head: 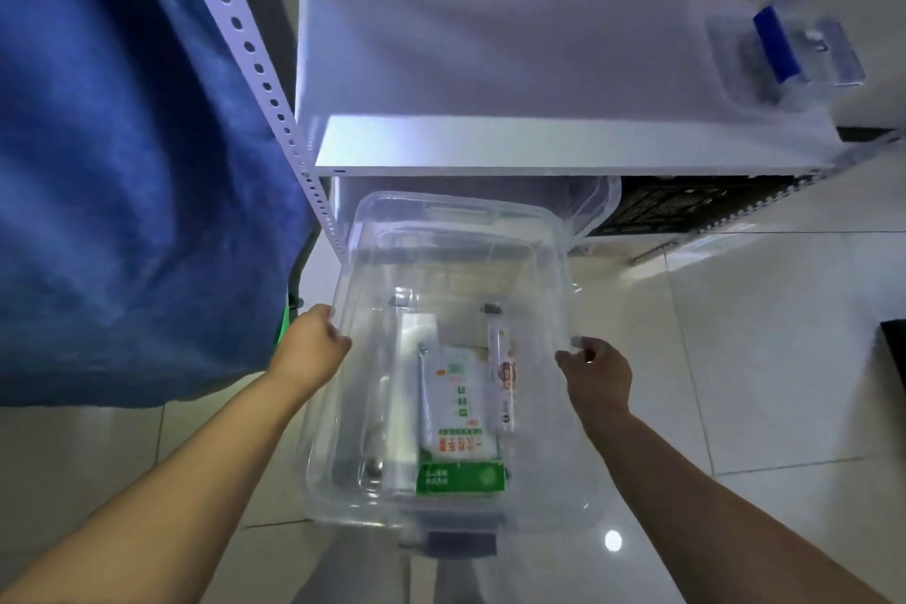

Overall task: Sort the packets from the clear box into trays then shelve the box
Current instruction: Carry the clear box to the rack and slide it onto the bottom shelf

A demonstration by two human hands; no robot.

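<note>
Below the camera, pale glossy floor tiles fill the lower part of the view, with thin grout lines and a small bright lamp glare near the bottom edge. Over them a clear box is held in the air by both hands. The left hand grips the box's left rim with its fingers curled over the edge; the right hand grips the right rim the same way, fingers bent round the lip. Both forearms reach in from the bottom corners.

Inside the box, toward its near end, lie several packets: a white-and-green packet in the middle, a slim white packet just to its right, and a plain pale one at its left, all touching or overlapping. The box's far end points at a white metal shelf unit. Its broad shelf board is bright under cool light, and its perforated upright runs slantwise down the left. At the shelf's right end sits a small clear tub with a blue strip on it. Under the shelf board, another clear container shows just beyond the held box, and a dark crate stands beside it on the right. A large blue cloth hangs at the left and covers that side of the room. A dark object cuts in at the right edge; what it is cannot be told.
</note>
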